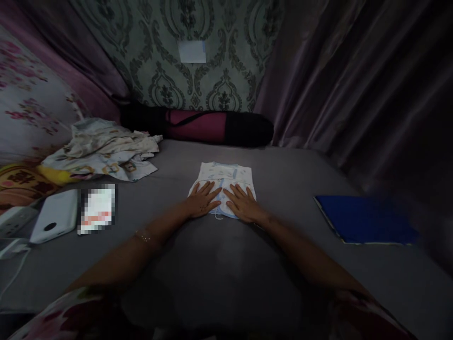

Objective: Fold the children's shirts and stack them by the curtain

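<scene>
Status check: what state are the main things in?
White garment: laid flat
Left hand: open, flat on garment
Right hand: open, flat on garment
Fabric pile: crumpled
Blue item: lying flat
Long bag: lying along the wall
White device: lying flat
Curtains: hanging in folds

Dim light, patterned wall (230,28) beyond the grey bed's (293,179) far edge; purple curtain (311,85) along its right edge

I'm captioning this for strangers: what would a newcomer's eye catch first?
Probably the small white garment with blue trim, on the gray surface under the spread left hand and right hand. Next, the blue flat item at the right, and the long black-and-pink bag before the patterned wall.
</scene>
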A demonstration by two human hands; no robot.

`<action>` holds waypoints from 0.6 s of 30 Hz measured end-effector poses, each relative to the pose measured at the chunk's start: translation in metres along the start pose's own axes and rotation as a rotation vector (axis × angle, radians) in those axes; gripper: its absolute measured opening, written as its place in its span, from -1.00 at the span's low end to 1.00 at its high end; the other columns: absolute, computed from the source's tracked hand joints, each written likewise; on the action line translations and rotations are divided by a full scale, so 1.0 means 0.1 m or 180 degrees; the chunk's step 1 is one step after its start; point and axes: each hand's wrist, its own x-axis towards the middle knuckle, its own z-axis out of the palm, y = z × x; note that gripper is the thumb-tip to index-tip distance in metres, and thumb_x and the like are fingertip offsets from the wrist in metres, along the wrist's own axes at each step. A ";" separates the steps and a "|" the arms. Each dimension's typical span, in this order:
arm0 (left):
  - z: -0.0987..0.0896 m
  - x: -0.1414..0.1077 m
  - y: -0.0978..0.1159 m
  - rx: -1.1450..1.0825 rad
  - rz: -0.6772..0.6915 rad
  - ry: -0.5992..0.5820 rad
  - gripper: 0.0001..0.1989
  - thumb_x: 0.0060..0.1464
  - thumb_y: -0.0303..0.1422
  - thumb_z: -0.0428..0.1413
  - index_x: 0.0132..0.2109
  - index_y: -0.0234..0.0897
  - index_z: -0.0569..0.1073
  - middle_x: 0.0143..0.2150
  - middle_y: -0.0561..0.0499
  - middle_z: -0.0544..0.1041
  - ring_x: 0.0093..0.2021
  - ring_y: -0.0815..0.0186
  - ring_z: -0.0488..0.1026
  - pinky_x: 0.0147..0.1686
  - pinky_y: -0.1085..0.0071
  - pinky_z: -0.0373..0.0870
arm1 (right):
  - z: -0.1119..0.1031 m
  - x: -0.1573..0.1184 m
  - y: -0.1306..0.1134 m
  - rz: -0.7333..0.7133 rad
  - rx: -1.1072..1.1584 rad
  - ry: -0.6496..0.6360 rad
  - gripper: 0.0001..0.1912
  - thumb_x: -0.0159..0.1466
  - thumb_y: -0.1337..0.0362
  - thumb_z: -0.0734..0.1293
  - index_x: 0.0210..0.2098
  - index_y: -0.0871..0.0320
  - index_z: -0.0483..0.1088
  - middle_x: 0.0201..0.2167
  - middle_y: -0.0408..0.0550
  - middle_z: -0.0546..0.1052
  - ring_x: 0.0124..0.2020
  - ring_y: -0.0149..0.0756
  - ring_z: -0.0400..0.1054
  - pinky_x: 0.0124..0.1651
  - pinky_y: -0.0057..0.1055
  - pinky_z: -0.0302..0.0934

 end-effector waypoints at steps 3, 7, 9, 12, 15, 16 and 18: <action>0.00 -0.15 0.04 0.0112 0.0042 0.0218 -0.34 0.29 0.05 -0.35 0.40 -0.14 -0.01 0.44 -0.14 -0.10 0.43 0.07 -0.22 0.32 -0.05 -0.33 | -0.03 -0.20 -0.06 -0.0078 0.0051 0.0072 -0.41 0.44 0.02 -0.09 0.40 0.03 -0.13 0.43 0.03 -0.15 0.42 -0.07 -0.35 0.36 0.10 -0.37; 0.05 -0.33 0.01 0.0061 -0.0025 0.0239 -0.34 0.28 0.07 -0.35 0.40 -0.07 -0.02 0.45 -0.10 -0.09 0.43 0.04 -0.21 0.32 -0.09 -0.27 | 0.01 -0.42 -0.12 -0.0250 -0.0043 0.0166 -0.46 0.44 0.04 -0.06 0.39 -0.09 -0.09 0.43 -0.05 -0.12 0.42 -0.02 -0.33 0.34 0.17 -0.31; 0.08 -0.37 -0.02 -0.0017 -0.0135 0.0153 -0.35 0.27 0.08 -0.35 0.41 -0.04 -0.04 0.45 -0.08 -0.11 0.43 0.02 -0.21 0.31 -0.12 -0.22 | 0.05 -0.45 -0.13 -0.0310 -0.0155 0.0196 -0.47 0.44 0.05 -0.04 0.38 -0.11 -0.06 0.42 -0.04 -0.08 0.41 0.02 -0.28 0.33 0.21 -0.29; 0.12 -0.38 -0.05 -0.0092 -0.0209 0.0089 -0.35 0.27 0.09 -0.36 0.41 -0.01 -0.08 0.46 -0.04 -0.15 0.43 0.01 -0.24 0.30 -0.13 -0.19 | 0.09 -0.43 -0.12 -0.0335 -0.0277 0.0247 -0.47 0.44 0.07 -0.02 0.37 -0.12 -0.05 0.42 -0.02 -0.06 0.41 0.04 -0.26 0.31 0.25 -0.28; 0.13 -0.36 -0.05 -0.0080 -0.0204 0.0100 -0.34 0.26 0.09 -0.35 0.41 0.00 -0.09 0.46 -0.02 -0.16 0.43 0.02 -0.25 0.31 -0.12 -0.20 | 0.12 -0.40 -0.10 -0.0342 -0.0304 0.0248 -0.47 0.44 0.07 -0.01 0.37 -0.14 -0.06 0.42 -0.03 -0.07 0.41 0.04 -0.26 0.31 0.25 -0.28; 0.13 -0.36 -0.05 -0.0078 -0.0201 0.0100 -0.34 0.26 0.09 -0.35 0.41 0.01 -0.09 0.46 -0.02 -0.15 0.43 0.03 -0.25 0.31 -0.12 -0.20 | 0.12 -0.40 -0.10 -0.0336 -0.0298 0.0241 -0.48 0.44 0.07 -0.01 0.37 -0.15 -0.06 0.42 -0.03 -0.07 0.41 0.03 -0.26 0.31 0.25 -0.28; 0.13 -0.36 -0.05 -0.0093 -0.0197 0.0087 -0.34 0.26 0.09 -0.35 0.41 0.00 -0.09 0.46 -0.03 -0.15 0.43 0.02 -0.25 0.31 -0.12 -0.19 | 0.11 -0.41 -0.10 -0.0316 -0.0278 0.0230 -0.48 0.44 0.07 -0.01 0.37 -0.15 -0.05 0.42 -0.04 -0.06 0.41 0.03 -0.27 0.31 0.25 -0.29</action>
